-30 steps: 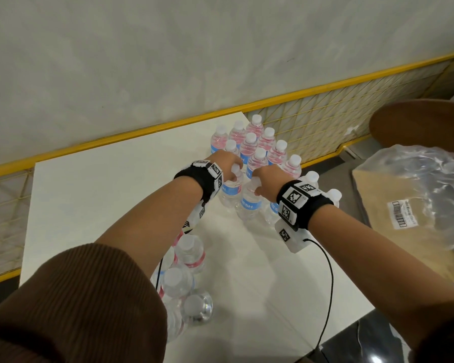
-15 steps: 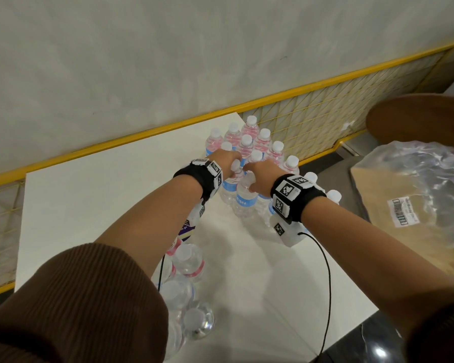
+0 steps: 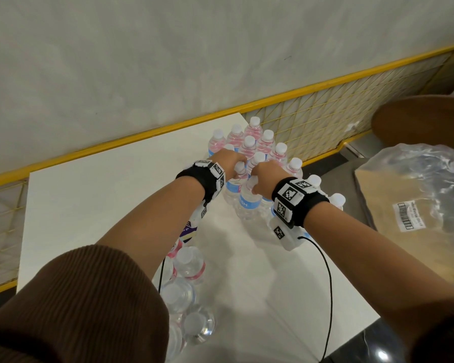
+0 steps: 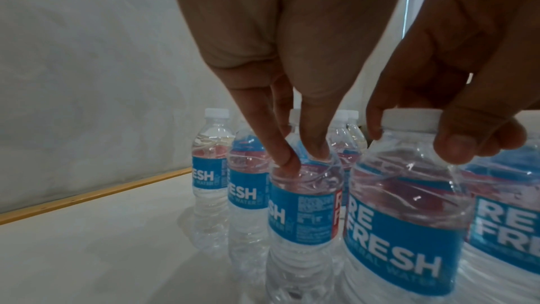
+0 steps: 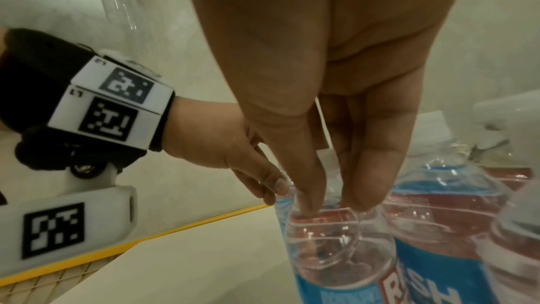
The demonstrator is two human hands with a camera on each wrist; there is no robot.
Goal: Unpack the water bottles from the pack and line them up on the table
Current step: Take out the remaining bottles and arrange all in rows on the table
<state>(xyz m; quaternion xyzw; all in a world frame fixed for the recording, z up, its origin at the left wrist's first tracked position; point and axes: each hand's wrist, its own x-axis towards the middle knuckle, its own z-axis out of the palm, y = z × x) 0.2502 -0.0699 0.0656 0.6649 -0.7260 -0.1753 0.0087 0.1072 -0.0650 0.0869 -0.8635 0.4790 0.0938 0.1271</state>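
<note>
Several clear water bottles (image 3: 257, 142) with blue and pink labels stand grouped at the white table's (image 3: 102, 200) far right corner. My left hand (image 3: 232, 163) pinches the neck of one upright bottle (image 4: 304, 205) at the group's near edge. My right hand (image 3: 265, 176) grips the neck of the bottle beside it (image 3: 248, 203), just under the white cap (image 4: 409, 121). In the right wrist view my right hand (image 5: 334, 205) has fingers around that bottle's (image 5: 339, 253) neck. The remaining pack (image 3: 184, 289) lies under my left forearm.
A yellow rail (image 3: 142, 137) and mesh fence run behind the table. Beyond the table's right edge lies crumpled clear plastic wrap (image 3: 435, 184) on cardboard (image 3: 393, 247), with a brown round seat (image 3: 425, 121) behind. A black cable (image 3: 328, 297) trails from my right wrist.
Both hands have drawn a little closer together and nearer the standing group, each still holding its bottle by the neck.
</note>
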